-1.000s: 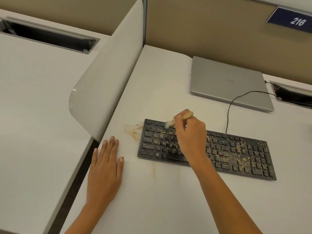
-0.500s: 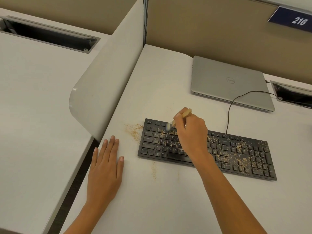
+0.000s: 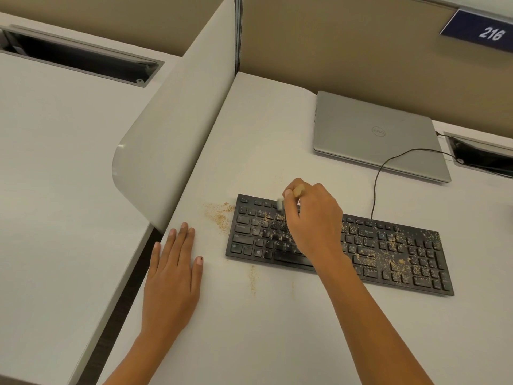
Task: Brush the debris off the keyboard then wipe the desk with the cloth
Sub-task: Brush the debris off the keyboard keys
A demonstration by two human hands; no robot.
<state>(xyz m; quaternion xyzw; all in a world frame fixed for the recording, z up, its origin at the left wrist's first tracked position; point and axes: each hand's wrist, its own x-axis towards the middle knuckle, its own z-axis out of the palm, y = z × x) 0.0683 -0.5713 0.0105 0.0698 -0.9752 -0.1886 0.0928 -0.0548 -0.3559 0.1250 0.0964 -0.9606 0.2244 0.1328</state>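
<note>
Tightly on brush [image 3: 288, 197], right grip [image 3: 313, 220].

Two bare forearms, no sleeves, hands [image 3: 172, 276] unadorned, short nails

Single head-worn view, forward and steeply down, close over the desk [image 3: 277, 329].

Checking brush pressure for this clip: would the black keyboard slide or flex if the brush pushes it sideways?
The keyboard looks thin, flat and rigid, so flexing seems unlikely. It lies on a smooth desk with nothing bracing it; the left hand rests flat beside it, not touching, so a firm push might slide it. Its cable hangs slack, offering little restraint.
</note>
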